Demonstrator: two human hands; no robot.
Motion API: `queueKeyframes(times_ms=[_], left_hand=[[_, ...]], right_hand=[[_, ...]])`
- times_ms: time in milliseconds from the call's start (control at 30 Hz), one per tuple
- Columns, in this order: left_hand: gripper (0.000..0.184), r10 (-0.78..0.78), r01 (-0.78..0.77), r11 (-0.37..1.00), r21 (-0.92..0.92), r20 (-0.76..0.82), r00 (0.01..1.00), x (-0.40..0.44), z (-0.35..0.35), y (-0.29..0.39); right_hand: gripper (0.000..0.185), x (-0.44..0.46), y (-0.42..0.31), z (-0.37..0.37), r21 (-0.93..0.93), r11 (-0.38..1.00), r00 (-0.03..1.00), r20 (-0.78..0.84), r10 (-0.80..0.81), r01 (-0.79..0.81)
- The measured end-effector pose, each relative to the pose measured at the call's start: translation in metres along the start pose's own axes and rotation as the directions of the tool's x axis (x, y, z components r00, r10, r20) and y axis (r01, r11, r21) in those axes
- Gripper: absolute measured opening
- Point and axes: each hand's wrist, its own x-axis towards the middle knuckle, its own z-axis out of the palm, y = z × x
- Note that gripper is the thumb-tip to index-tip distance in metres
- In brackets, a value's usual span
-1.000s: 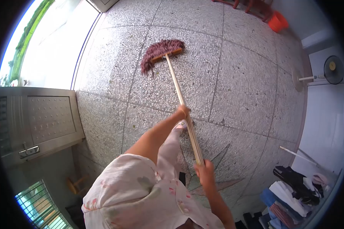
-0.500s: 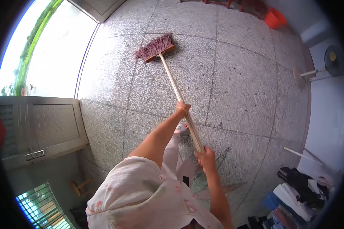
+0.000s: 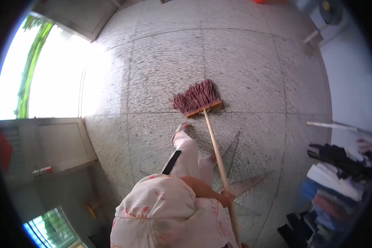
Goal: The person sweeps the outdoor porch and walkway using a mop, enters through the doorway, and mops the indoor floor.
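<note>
In the head view, the flat mop head of dark-red and pale cotton strands [image 3: 197, 98] lies on the speckled grey stone floor [image 3: 165, 58], ahead of both hands and to their left, just beyond the person's forward foot [image 3: 181, 131]. Its orange-brown wooden crossbar [image 3: 204, 110] joins a long, pale wooden handle [image 3: 217, 153], whose long axis slants from the crossbar back toward the person's right side. The left hand [image 3: 226, 199] is the nearer one to the strands — its fingers are wrapped round the handle, well down from the crossbar. The left arm is bent, its forearm crossing in front of the pale floral shirt [image 3: 161, 206] toward the right. Only a sliver of the right hand [image 3: 245, 245] shows at the bottom edge, beside the handle — whether it grips, I cannot tell.
</note>
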Motion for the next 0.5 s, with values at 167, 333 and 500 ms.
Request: queueKeyframes(times_ms=[167,333,500], left_hand=[[0.046,0.517,-0.531,0.84,0.109,0.138,0.845,0.056,0.2,0.069],[0.04,0.537,-0.584,0.781,0.222,0.24,0.809,0.068,0.153,0.084],[0.026,0.328,-0.409,0.835,0.368,0.264,0.907,0.035,0.003,0.079]], right_hand=[[0.038,-0.011,0.047,0.012,0.191,0.979,0.992,-0.082,0.092,-0.075],[0.038,0.029,0.062,0.02,0.323,0.946,0.987,-0.138,0.077,-0.028],[0.038,0.074,0.054,0.014,0.402,0.915,0.986,-0.163,0.024,0.044]])
